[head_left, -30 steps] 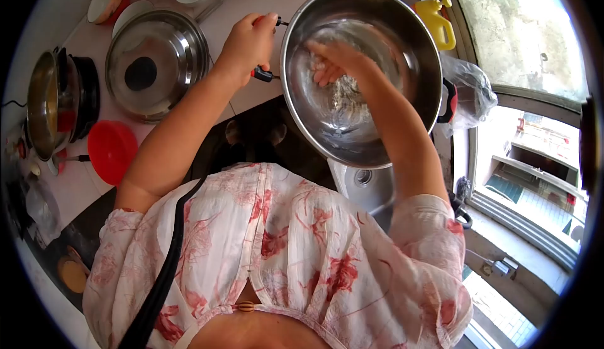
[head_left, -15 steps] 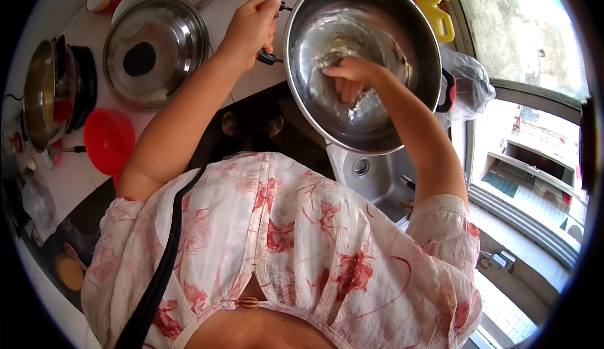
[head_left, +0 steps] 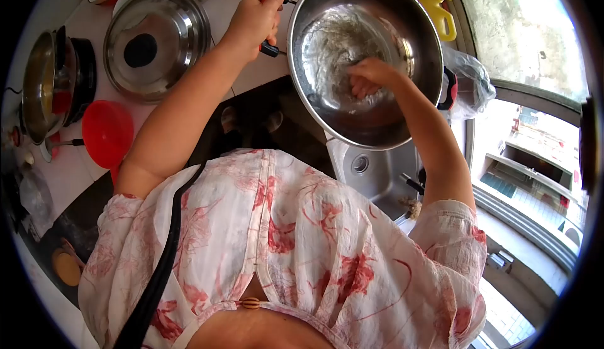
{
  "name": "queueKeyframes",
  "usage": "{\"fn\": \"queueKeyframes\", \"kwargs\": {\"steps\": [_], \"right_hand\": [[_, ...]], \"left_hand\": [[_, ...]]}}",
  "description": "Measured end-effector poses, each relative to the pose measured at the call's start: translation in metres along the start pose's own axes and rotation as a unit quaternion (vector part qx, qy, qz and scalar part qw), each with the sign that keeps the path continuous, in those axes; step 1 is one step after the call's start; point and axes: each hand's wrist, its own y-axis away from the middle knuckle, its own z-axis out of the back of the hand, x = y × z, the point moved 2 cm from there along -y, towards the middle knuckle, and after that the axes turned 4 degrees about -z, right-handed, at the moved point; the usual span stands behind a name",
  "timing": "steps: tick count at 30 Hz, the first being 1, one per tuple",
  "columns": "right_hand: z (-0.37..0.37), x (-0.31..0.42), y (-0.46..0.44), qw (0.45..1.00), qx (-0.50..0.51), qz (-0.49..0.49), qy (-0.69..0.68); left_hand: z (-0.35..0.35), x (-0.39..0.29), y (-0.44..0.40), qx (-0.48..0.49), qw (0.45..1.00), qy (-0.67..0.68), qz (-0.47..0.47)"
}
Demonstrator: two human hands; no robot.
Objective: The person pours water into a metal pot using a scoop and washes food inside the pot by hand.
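Note:
A large steel pot (head_left: 321, 115) is tilted with its mouth towards me, partly over the sink. Water (head_left: 336, 38) ripples across its inner bottom. My left hand (head_left: 258, 19) is wrapped round the black-ended side handle (head_left: 269, 49) of the pot. Inside the pot is my right hand (head_left: 371, 77), its fingers curled and close together at the water. Whether those fingers hold anything is hidden. On the pot's other side a second handle (head_left: 448, 89), black and red, sticks out.
The sink (head_left: 377, 176) lies below the pot. Left on the counter are a steel lid (head_left: 179, 41), a red ladle-like scoop (head_left: 107, 132) and another pan (head_left: 38, 91). A yellow jug (head_left: 434, 12) and a plastic bag (head_left: 469, 78) stand by the window.
My right hand has moved a little right inside the pot, and its thumb no longer points out to the left. The pot has shifted slightly up and right; my left hand keeps its grip.

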Motion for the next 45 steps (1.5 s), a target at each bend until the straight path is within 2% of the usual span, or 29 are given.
{"fn": "queueKeyframes", "kwargs": {"steps": [1, 3, 4, 5, 6, 10, 12, 17, 20, 21, 24, 28, 30, 31, 33, 35, 37, 41, 43, 44, 45], "right_hand": [[-0.002, 0.002, 0.0, 1.0, -0.001, 0.001, 0.002], [-0.006, 0.005, 0.002, 0.985, -0.081, 0.037, 0.148], [-0.014, -0.001, 0.008, 0.985, -0.078, 0.034, 0.151], [-0.022, -0.006, 0.023, 0.943, -0.219, 0.046, 0.247], [-0.026, -0.007, 0.035, 0.871, -0.355, 0.057, 0.335], [-0.043, -0.031, 0.037, 0.867, -0.35, 0.039, 0.352], [-0.057, -0.027, 0.032, 0.914, -0.236, -0.012, 0.329], [-0.093, -0.006, 0.032, 0.928, -0.208, -0.016, 0.31], [-0.107, 0.016, 0.038, 0.951, -0.125, -0.009, 0.282], [-0.108, 0.011, 0.039, 0.951, -0.126, -0.013, 0.28], [-0.095, -0.011, 0.041, 0.947, -0.118, 0.104, 0.28], [-0.052, -0.055, 0.052, 0.913, -0.12, 0.127, 0.37], [-0.026, -0.061, 0.057, 0.866, -0.242, 0.054, 0.435], [-0.021, -0.06, 0.053, 0.866, -0.242, 0.056, 0.434], [-0.017, -0.049, 0.048, 0.876, -0.274, -0.008, 0.396], [-0.037, -0.035, 0.039, 0.89, -0.266, -0.019, 0.369], [-0.069, -0.021, 0.031, 0.91, -0.241, 0.027, 0.336], [-0.104, 0.012, 0.037, 0.926, -0.193, 0.05, 0.32], [-0.108, 0.019, 0.038, 0.923, -0.139, 0.201, 0.298], [-0.104, 0.017, 0.038, 0.922, -0.138, 0.203, 0.3], [-0.097, 0.013, 0.039, 0.898, -0.154, 0.213, 0.353]], "left_hand": [[0.0, 0.0, 0.0, -0.003, 1.0, -0.001, 0.005], [-0.002, -0.003, 0.0, -0.007, 1.0, -0.006, 0.0], [-0.002, -0.003, 0.002, -0.009, 1.0, -0.01, -0.001], [-0.002, -0.002, 0.004, -0.009, 1.0, -0.007, 0.003], [-0.002, -0.003, 0.003, -0.011, 1.0, -0.015, -0.001], [-0.002, 0.002, 0.0, -0.014, 1.0, -0.01, -0.02], [-0.001, 0.004, -0.003, -0.008, 1.0, -0.002, -0.015], [-0.003, 0.002, -0.001, -0.018, 1.0, 0.025, -0.006], [-0.003, 0.002, 0.001, -0.019, 1.0, 0.024, -0.006], [-0.002, 0.003, 0.001, -0.014, 1.0, 0.023, -0.007], [-0.002, 0.002, -0.001, -0.005, 1.0, 0.017, -0.012], [0.0, 0.001, -0.002, 0.013, 1.0, -0.004, -0.014], [-0.002, 0.0, -0.001, 0.011, 1.0, -0.009, -0.011], [-0.002, 0.0, -0.001, 0.009, 1.0, -0.013, -0.008], [-0.003, -0.001, -0.001, -0.006, 1.0, -0.024, -0.007], [-0.004, -0.002, -0.001, -0.018, 0.999, -0.032, -0.005], [-0.002, -0.001, 0.0, -0.02, 1.0, -0.016, -0.012], [0.002, 0.006, -0.006, -0.008, 1.0, 0.0, -0.007], [0.004, 0.012, -0.013, 0.011, 0.996, -0.044, -0.072], [0.003, 0.012, -0.015, 0.016, 0.994, -0.058, -0.095], [0.001, 0.008, -0.012, -0.005, 0.996, -0.052, -0.067]]}}
